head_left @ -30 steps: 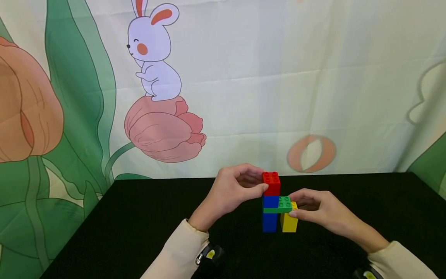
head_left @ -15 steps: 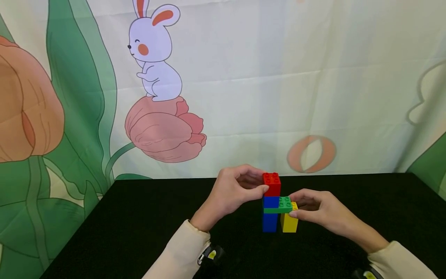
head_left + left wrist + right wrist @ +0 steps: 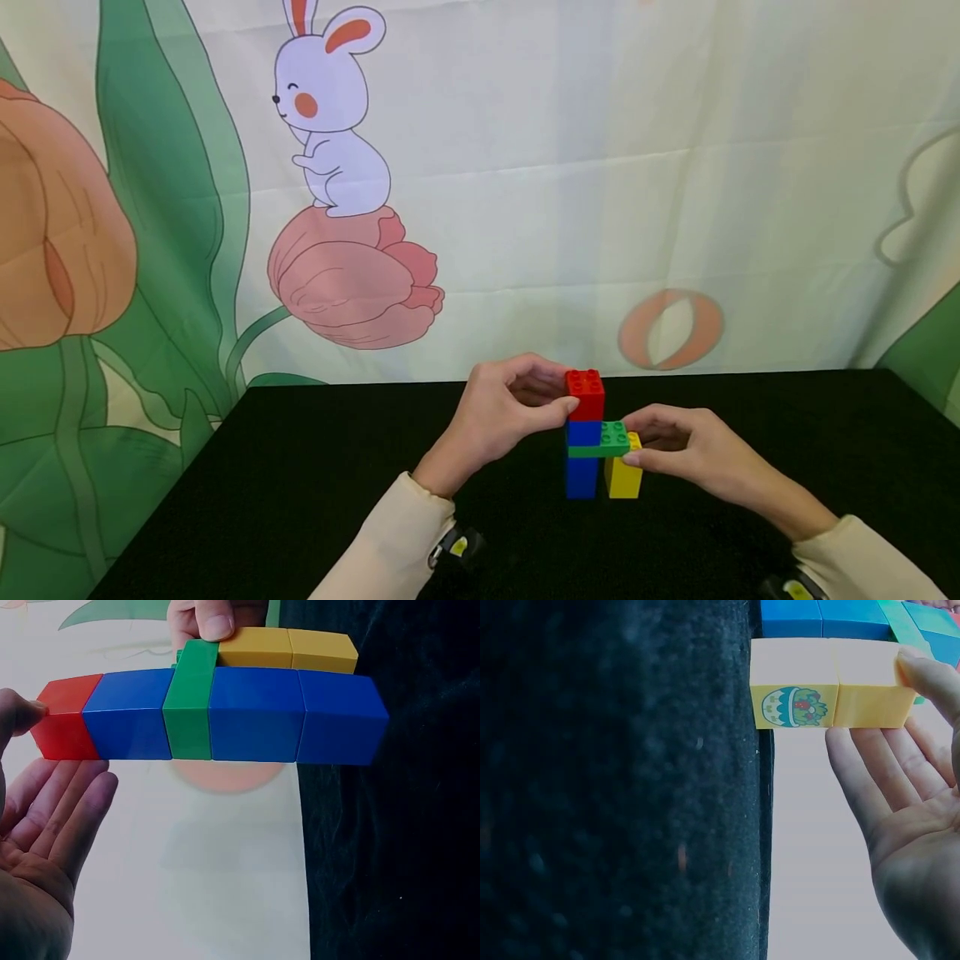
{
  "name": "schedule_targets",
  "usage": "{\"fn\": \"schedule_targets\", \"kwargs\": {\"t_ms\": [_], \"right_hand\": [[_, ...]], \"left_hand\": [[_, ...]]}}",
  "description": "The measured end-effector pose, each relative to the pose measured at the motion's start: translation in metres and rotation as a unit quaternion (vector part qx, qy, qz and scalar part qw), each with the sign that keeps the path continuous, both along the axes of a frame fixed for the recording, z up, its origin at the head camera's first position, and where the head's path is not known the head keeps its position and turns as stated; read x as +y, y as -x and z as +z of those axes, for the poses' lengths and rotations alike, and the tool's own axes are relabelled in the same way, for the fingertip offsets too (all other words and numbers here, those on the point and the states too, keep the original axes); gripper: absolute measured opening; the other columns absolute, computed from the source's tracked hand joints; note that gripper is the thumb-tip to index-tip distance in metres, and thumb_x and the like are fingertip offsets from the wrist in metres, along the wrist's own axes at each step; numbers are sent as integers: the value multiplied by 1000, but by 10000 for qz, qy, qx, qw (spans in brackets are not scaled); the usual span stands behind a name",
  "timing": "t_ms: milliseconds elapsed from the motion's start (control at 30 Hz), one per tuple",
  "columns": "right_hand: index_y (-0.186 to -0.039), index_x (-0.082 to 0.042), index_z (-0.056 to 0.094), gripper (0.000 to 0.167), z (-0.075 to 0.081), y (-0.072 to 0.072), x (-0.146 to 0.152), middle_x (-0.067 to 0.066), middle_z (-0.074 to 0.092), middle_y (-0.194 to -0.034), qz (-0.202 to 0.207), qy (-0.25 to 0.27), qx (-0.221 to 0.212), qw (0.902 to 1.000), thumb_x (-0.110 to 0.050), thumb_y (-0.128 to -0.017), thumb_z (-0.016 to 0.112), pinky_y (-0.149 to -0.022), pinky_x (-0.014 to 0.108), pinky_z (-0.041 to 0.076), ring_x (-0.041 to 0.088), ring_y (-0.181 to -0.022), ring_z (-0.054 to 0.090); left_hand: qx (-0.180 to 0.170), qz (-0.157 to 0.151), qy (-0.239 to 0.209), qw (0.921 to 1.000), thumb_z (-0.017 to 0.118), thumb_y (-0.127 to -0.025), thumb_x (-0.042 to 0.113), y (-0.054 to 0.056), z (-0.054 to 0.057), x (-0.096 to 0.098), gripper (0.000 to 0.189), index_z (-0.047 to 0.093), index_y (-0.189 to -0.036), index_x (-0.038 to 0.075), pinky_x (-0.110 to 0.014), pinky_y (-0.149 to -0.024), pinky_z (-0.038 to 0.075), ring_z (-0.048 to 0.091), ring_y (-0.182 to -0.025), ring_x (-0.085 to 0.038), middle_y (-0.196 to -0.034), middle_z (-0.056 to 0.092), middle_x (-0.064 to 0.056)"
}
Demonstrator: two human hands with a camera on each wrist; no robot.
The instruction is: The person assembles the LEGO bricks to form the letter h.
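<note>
A toy-brick tower stands upright on the table. From the top it has a red brick [image 3: 588,406], a blue brick [image 3: 583,433], a flat green brick [image 3: 592,452] and two lower blue bricks [image 3: 255,724]. Under the green brick's right end stands a column of two yellow bricks [image 3: 624,479]; the lower one bears a printed picture, seen in the right wrist view. My left hand [image 3: 498,408] pinches the red brick. My right hand [image 3: 693,446] pinches the upper yellow brick [image 3: 870,705], its thumb close to the green brick. The fingers behind the bricks are partly hidden.
Black cloth covers the table [image 3: 337,483]. Behind it hangs a pale curtain [image 3: 525,208] printed with a rabbit and flowers. Each forearm wears a cream sleeve [image 3: 382,542] and a dark wrist strap.
</note>
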State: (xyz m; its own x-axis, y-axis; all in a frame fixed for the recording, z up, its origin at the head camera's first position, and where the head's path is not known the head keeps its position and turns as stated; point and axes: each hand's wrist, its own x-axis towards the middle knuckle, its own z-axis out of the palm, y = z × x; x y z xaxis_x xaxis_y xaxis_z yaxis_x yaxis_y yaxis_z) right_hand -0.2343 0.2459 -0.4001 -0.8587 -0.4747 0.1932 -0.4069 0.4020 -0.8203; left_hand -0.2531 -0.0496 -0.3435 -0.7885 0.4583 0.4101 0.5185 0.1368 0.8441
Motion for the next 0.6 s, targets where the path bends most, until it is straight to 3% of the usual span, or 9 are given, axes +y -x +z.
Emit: {"fn": "schedule_targets", "kwargs": {"t_ms": [600], "right_hand": [[-130,-8,67,36,0,0,-1,5,73,-117,-94,-31,-13,9999,-23,-98,77,-88,31,61,19,-105,72]], "left_hand": [[136,-81,-126,9998,83,-93,11,1,-3,0,27,76,-117,4,-32,-85,63,76,-93,-14,-109,79,-3]]}}
